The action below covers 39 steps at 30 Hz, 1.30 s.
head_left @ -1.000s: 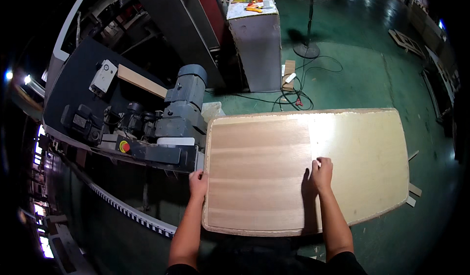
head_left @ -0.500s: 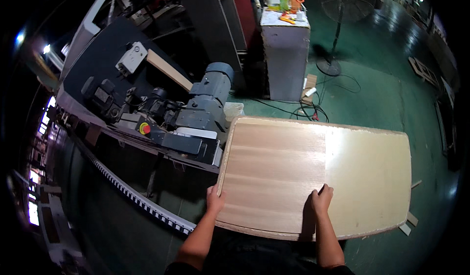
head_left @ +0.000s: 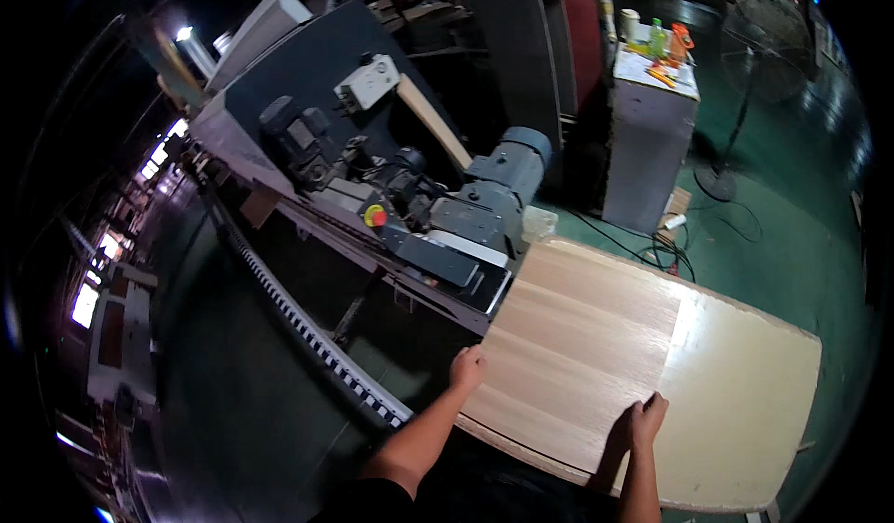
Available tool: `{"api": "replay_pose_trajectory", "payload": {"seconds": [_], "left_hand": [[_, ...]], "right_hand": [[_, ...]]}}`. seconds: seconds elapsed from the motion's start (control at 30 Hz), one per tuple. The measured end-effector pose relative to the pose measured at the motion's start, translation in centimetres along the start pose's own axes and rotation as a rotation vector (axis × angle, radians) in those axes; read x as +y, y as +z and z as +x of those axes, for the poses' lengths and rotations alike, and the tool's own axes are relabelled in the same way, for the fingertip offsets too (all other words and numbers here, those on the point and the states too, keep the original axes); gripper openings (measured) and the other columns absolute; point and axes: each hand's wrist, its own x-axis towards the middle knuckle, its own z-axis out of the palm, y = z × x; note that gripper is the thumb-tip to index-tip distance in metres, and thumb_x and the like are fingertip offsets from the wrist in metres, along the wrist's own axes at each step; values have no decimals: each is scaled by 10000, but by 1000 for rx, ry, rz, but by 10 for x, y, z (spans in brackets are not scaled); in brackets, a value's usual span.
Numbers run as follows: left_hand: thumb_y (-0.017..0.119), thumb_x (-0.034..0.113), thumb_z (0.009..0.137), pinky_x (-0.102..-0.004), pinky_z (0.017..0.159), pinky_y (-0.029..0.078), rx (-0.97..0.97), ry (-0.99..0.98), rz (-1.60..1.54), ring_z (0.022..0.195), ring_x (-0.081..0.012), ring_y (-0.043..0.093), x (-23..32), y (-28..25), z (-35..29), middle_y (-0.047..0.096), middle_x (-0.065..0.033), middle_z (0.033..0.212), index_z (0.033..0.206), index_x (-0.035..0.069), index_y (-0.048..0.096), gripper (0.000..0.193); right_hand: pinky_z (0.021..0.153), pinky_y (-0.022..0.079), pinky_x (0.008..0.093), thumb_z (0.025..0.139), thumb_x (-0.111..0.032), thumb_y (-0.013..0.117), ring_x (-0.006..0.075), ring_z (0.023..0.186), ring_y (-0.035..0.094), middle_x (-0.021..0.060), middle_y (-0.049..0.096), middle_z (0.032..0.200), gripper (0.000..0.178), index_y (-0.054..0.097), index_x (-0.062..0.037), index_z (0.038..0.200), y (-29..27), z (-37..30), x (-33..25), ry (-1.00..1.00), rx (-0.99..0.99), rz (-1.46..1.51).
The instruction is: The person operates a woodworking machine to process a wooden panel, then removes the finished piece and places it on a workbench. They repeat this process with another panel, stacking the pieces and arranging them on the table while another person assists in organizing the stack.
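A wood-grain panel lies over the left part of a larger cream board with rounded corners. At the panel's left edge, my left hand is closed, its fingers wrapped round the border. My right hand is closed at the panel's right edge, near the seam with the cream surface; its fingertips are partly hidden. A dark shadow falls beside that hand on the wood grain. The underside of the board is out of sight.
A machine with a grey motor and a red stop button adjoins the board's far left. From it a toothed rail runs toward me. Beyond stand a cabinet with bottles on top, a fan and floor cables.
The view has turned left, so the machine, board and cabinet appear farther right and tilted. Both hands keep about the same places on the panel.
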Motion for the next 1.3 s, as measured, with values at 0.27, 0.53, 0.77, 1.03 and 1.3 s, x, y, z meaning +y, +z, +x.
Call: {"api": "replay_pose_trajectory", "payload": {"seconds": [0.27, 0.53, 0.77, 1.03, 1.3], "left_hand": [[639, 215, 891, -500, 783, 514, -162, -96, 24, 988, -375, 615, 21, -7, -7, 603, -125, 1053, 1023, 115, 625, 166], [646, 253, 918, -479, 789, 527, -144, -137, -1, 1006, -343, 627, 21, -10, -12, 599, -91, 1101, 1112, 152, 649, 219], [641, 245, 914, -482, 848, 511, -176, -216, -205, 1073, -335, 610, 9, -11, -17, 598, -106, 1139, 1122, 129, 646, 238], [670, 218, 897, -460, 896, 500, 152, -53, -372, 1087, -354, 605, -64, -95, -79, 608, -144, 1134, 1092, 56, 661, 253], [597, 240, 928, -489, 704, 523, 791, -668, -502, 855, -401, 669, -209, -177, -249, 676, -187, 915, 926, 47, 653, 201]], "right_hand": [[1017, 415, 450, 839, -64, 590, 423, 1113, 529, 289, 536, 1144, 487, 489, 155, 1262, -4, 6, 18, 18, -1, -70], [973, 443, 419, 848, -74, 604, 383, 1044, 555, 244, 553, 1129, 452, 522, 114, 1251, 4, 13, 42, -33, -10, -46], [963, 454, 482, 841, -33, 629, 428, 1131, 538, 298, 510, 1244, 563, 472, 43, 1377, 19, 16, -15, -283, 168, -90], [978, 442, 463, 887, -134, 600, 396, 1183, 470, 236, 449, 1283, 507, 459, 18, 1351, 137, -79, -233, -1001, -586, -33], [954, 461, 406, 959, -150, 621, 291, 1138, 521, 178, 521, 1290, 573, 393, -35, 1473, 280, -192, -337, -1086, -1316, 122]]}}
